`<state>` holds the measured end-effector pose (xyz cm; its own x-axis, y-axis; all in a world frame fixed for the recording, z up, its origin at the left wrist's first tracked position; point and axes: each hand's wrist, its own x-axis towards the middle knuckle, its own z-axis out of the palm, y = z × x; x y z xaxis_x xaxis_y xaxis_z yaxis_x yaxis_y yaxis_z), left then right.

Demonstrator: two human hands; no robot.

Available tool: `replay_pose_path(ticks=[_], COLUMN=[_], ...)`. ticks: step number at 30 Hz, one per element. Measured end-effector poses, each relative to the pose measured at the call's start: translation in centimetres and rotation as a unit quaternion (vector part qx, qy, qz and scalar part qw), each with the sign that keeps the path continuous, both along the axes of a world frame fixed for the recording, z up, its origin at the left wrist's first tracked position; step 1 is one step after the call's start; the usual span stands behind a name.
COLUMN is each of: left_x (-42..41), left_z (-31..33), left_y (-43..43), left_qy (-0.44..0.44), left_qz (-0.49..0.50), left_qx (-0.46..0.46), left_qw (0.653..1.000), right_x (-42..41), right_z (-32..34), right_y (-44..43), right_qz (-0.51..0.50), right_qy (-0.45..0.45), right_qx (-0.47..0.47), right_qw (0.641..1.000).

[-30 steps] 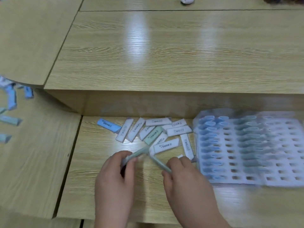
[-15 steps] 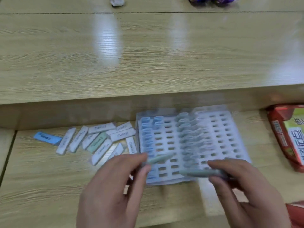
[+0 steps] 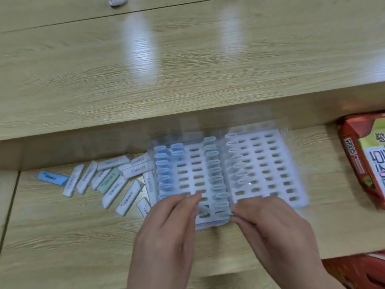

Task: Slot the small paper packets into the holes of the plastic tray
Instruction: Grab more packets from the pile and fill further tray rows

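Note:
A white plastic tray (image 3: 268, 163) with rows of slots lies on the lower desk. Blue, green and white packets stand in its left columns. Both hands are at its near edge. My left hand (image 3: 166, 232) pinches a greenish packet (image 3: 202, 209) over the tray's near slots. My right hand (image 3: 277, 226) pinches another greenish packet (image 3: 226, 216) at the tray's near edge; most of it is hidden by my fingers. Several loose white packets (image 3: 129, 196), one green packet (image 3: 107, 183) and one blue packet (image 3: 53, 177) lie left of the tray.
A raised wooden desk top (image 3: 187, 69) runs behind the tray, its front wall just beyond the tray's far edge. A red and green snack bag (image 3: 366, 159) lies at the right. A red object (image 3: 358, 270) shows at the bottom right corner.
The view swung right from the loose pile to the tray. Both hands, each with a greenish packet, moved from the pile to the tray's near edge and lowered the packets toward it.

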<state>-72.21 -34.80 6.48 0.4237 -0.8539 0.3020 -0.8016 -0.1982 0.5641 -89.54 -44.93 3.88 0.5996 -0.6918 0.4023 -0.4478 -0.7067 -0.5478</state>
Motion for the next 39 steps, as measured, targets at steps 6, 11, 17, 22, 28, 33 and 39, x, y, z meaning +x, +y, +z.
replay_pose_path(ticks=[6,11,17,22,28,33,39], left_x=[0.3,2.0,4.4,5.1,5.6,5.8,6.8], left_z=[-0.2,0.3,0.1,-0.3,-0.9,-1.1,-1.4], left_y=[-1.7,-5.1,-8.7,-9.4,-9.6,-9.6,-9.3], left_qy=[-0.021,-0.043,-0.067,-0.053,-0.054,-0.038,-0.052], left_qz=[0.031,0.047,0.066,0.061,0.02,0.007,-0.014], left_qx=[0.005,0.034,0.048,0.034,-0.026,-0.039,-0.042], left_qw=[0.999,0.997,0.994,0.996,0.998,0.999,0.998], right_x=[0.2,0.4,0.4,0.5,0.9,1.2,1.0], right_z=[-0.6,-1.4,-1.7,-1.5,-1.6,-1.8,-1.7], right_y=[-0.6,-0.4,-0.3,-0.6,-0.8,-0.6,-0.4], right_qz=[0.05,0.045,0.042,0.048,0.051,0.05,0.041], right_qy=[0.015,0.041,0.019,-0.004,-0.008,-0.015,-0.031], right_qx=[0.015,0.015,-0.005,0.028,0.029,0.027,0.067], right_qw=[0.999,0.998,0.999,0.998,0.998,0.998,0.996])
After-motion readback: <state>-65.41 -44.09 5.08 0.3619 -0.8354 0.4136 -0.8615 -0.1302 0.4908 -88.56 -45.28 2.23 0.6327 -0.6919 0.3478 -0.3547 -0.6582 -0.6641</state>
